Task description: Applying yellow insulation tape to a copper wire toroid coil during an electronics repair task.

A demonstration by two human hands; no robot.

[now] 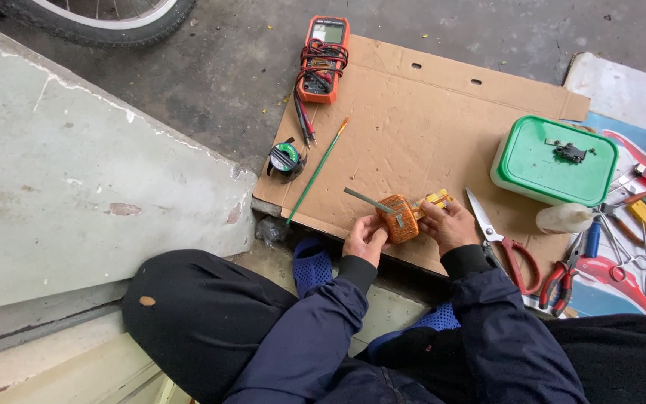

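Copper-orange wound coil [398, 218] with protruding grey shaft [368, 200], held above cardboard sheet [420, 127] near its front edge. Left hand [365, 238] closed around coil's lower left side; right hand [450, 223] pinching yellow terminal piece [433, 202] at coil's right. Scissors [501, 238] just right; green-handled brush [318, 171] left; orange multimeter [322, 60] beyond.

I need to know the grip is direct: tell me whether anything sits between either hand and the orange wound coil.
Nothing visible does. The left hand and right hand both touch the orange wound coil directly, above the cardboard sheet.
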